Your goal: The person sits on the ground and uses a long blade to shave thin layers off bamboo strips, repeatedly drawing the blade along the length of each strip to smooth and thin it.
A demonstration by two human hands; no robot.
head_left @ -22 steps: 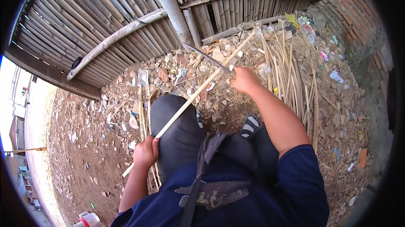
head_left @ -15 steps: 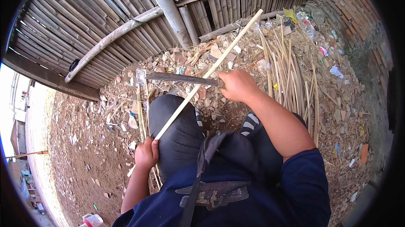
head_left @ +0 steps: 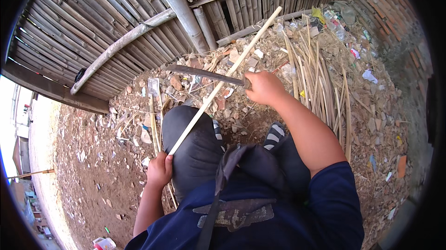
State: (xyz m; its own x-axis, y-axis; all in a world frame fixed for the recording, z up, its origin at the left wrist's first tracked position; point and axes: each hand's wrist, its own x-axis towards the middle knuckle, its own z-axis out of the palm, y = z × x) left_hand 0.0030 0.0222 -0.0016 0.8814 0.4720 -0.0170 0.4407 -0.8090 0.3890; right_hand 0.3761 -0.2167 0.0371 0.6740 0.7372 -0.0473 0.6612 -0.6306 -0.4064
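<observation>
My left hand [head_left: 159, 170] is closed round the lower part of a long pale stripped stick [head_left: 200, 113], which looks like bamboo, beside my left knee. The stick slants up and away to the right across my dark-trousered left thigh. My right hand [head_left: 265, 87] grips the handle of a machete [head_left: 204, 72]. Its dark blade points left and crosses the stick's upper half. Whether the edge touches the stick I cannot tell.
Right of my right hand lies a bundle of thin split strips [head_left: 320, 83]. More strips [head_left: 154, 124] lie left of my knee, by a clear plastic container [head_left: 153, 86]. Stones and litter cover the ground before a bamboo wall [head_left: 111, 27]; a brick wall [head_left: 378, 4] stands right.
The machete's blade has risen and tilted, its tip now higher and farther away along the stick. My right hand has shifted slightly. The left hand keeps its hold on the stick.
</observation>
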